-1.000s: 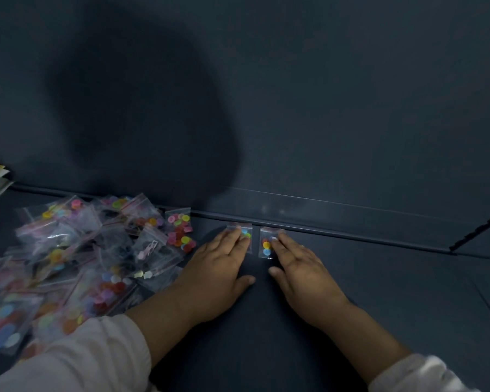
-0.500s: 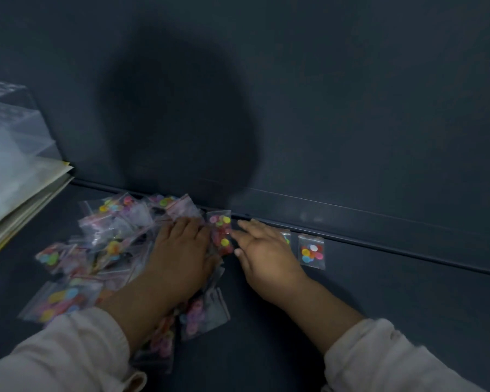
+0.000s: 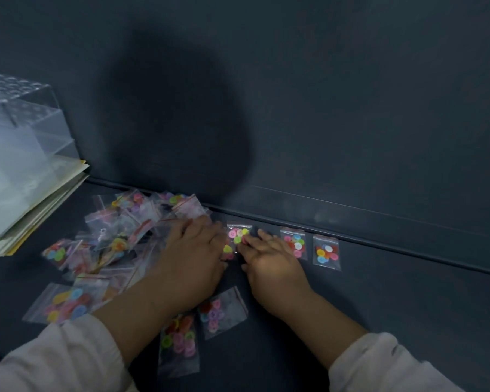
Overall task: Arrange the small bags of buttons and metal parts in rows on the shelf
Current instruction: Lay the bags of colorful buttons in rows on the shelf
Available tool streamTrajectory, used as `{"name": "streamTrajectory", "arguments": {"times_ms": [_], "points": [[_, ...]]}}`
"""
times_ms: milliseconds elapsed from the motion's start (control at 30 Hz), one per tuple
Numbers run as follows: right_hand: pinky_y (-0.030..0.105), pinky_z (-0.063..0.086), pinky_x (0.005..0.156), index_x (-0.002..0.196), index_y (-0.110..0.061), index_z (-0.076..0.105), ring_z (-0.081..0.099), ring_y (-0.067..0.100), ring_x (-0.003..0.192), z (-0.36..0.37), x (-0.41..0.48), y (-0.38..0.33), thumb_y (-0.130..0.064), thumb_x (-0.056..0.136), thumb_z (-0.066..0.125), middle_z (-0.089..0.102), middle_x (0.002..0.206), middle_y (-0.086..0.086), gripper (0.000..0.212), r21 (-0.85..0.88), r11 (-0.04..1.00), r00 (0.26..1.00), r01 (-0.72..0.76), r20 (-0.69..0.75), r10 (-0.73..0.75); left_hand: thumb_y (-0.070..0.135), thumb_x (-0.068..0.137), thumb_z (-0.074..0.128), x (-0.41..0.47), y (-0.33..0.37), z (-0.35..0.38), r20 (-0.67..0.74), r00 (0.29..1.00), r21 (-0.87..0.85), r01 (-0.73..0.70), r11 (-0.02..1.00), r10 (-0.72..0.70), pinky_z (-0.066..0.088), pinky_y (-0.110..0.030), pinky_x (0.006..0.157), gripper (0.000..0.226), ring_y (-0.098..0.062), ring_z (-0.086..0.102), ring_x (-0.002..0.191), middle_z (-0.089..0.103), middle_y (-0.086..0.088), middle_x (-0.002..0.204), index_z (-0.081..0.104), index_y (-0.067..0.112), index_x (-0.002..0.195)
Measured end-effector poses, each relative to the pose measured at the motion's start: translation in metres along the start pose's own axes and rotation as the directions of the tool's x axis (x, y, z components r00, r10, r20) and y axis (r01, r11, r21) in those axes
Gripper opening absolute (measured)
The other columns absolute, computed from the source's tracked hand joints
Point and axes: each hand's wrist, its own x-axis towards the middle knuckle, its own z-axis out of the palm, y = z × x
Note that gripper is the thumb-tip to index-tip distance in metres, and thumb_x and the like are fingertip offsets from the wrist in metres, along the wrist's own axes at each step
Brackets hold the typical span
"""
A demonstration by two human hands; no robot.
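Note:
A heap of small clear bags of coloured buttons (image 3: 116, 239) lies on the dark shelf (image 3: 408, 306) at the left. Two bags (image 3: 294, 242) (image 3: 326, 251) lie side by side along the back ledge at the right. Between my hands lies a third bag (image 3: 237, 235) of pink and green buttons. My left hand (image 3: 194, 258) lies flat on the heap's right edge, fingers straight. My right hand (image 3: 269, 260) rests flat on the shelf, its fingertips touching the third bag. Two more bags (image 3: 178, 339) (image 3: 221, 311) lie near my wrists.
A clear plastic box (image 3: 17, 131) sits on a stack of papers and folders (image 3: 31, 210) at the far left. The dark back wall (image 3: 323, 108) rises behind a low ledge (image 3: 379, 239). My head's shadow falls on the wall.
My view has swung left. Both hands left the two placed bags and moved left to the heap; my right fingertips now touch a third bag beside them.

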Motion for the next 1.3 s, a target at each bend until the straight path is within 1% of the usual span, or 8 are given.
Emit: {"name": "streamTrajectory", "arguments": {"times_ms": [167,300,400,533,700,833,1000,1300], "points": [[0.038,0.043,0.096,0.108,-0.023,0.068,0.062,0.020,0.111,-0.006,-0.040,-0.003,-0.033,0.071,0.057,0.068,0.115,-0.004,0.040,-0.045,0.999,0.999,-0.013,-0.051,0.011,0.047,0.071,0.056,-0.009,0.025,0.003,0.078,0.995,0.001,-0.064,0.998,0.063,0.013,-0.050,0.103,0.043,-0.027,0.056,0.118,0.067,-0.001,0.112,0.071,0.019,0.099],[0.035,0.040,0.098,0.112,-0.027,0.066,0.061,0.015,0.112,-0.010,-0.078,0.008,-0.036,0.078,0.039,0.065,0.119,-0.008,0.044,-0.066,0.997,0.999,-0.039,-0.023,0.038,0.047,0.063,0.057,-0.014,0.048,0.001,0.070,0.984,-0.027,-0.164,0.986,0.165,0.027,-0.048,0.097,0.045,-0.024,0.066,0.102,0.072,-0.001,0.101,0.074,0.020,0.094],[0.035,0.041,0.099,0.111,-0.028,0.067,0.061,0.013,0.111,-0.016,-0.107,0.023,-0.037,0.078,0.038,0.065,0.119,-0.009,0.045,-0.047,0.996,0.998,-0.069,0.010,0.070,0.051,0.072,0.044,-0.021,0.069,-0.006,0.097,0.973,-0.110,-0.200,0.974,0.211,0.043,-0.040,0.096,0.049,-0.014,0.064,0.105,0.069,0.001,0.113,0.070,0.026,0.105],[0.035,0.046,0.096,0.104,-0.031,0.070,0.064,0.012,0.106,-0.029,-0.139,0.044,-0.036,0.077,0.042,0.067,0.113,-0.012,0.039,-0.009,0.996,0.996,-0.093,-0.010,0.093,0.045,0.093,0.039,-0.028,0.100,-0.007,0.118,0.933,-0.226,-0.308,0.924,0.340,0.007,-0.033,0.114,0.057,-0.015,0.019,0.142,0.020,-0.001,0.156,0.030,0.023,0.144],[0.034,0.051,0.090,0.107,-0.025,0.067,0.064,0.015,0.094,-0.037,-0.166,0.065,-0.030,0.081,0.045,0.068,0.105,-0.007,0.034,0.036,0.990,0.988,-0.136,-0.067,0.139,0.044,0.088,0.048,-0.033,0.132,-0.010,0.031,0.902,-0.286,-0.406,0.868,0.431,0.013,-0.028,0.111,0.058,-0.020,0.028,0.139,0.030,-0.001,0.152,0.037,0.024,0.141],[0.037,0.052,0.087,0.112,-0.022,0.067,0.064,0.018,0.094,-0.036,-0.183,0.084,-0.030,0.082,0.043,0.067,0.107,-0.004,0.039,-0.029,0.981,0.979,-0.192,-0.078,0.189,0.045,0.093,0.043,-0.032,0.155,-0.007,0.061,0.865,-0.327,-0.454,0.829,0.498,-0.002,-0.023,0.111,0.061,-0.014,0.006,0.145,0.008,0.002,0.159,0.023,0.025,0.147],[0.033,0.049,0.089,0.118,-0.020,0.062,0.060,0.022,0.101,-0.036,-0.201,0.117,-0.029,0.077,0.058,0.061,0.115,-0.001,0.042,-0.034,0.947,0.946,-0.319,-0.081,0.315,0.047,0.093,0.043,-0.019,0.187,-0.004,0.090,0.832,-0.319,-0.497,0.807,0.548,-0.005,-0.029,0.115,0.065,-0.013,-0.001,0.146,0.000,0.001,0.160,0.017,0.024,0.148],[0.027,0.009,0.115,0.147,-0.021,0.027,0.024,0.019,0.140,-0.044,-0.181,0.168,-0.045,0.092,0.020,0.024,0.154,0.001,0.060,-0.013,0.945,0.944,-0.327,0.034,0.327,0.051,0.094,0.035,0.036,0.222,-0.008,0.163,0.838,-0.181,-0.493,0.851,0.520,-0.014,-0.037,0.116,0.069,-0.013,-0.012,0.145,-0.004,0.002,0.160,0.007,0.024,0.151]]}}
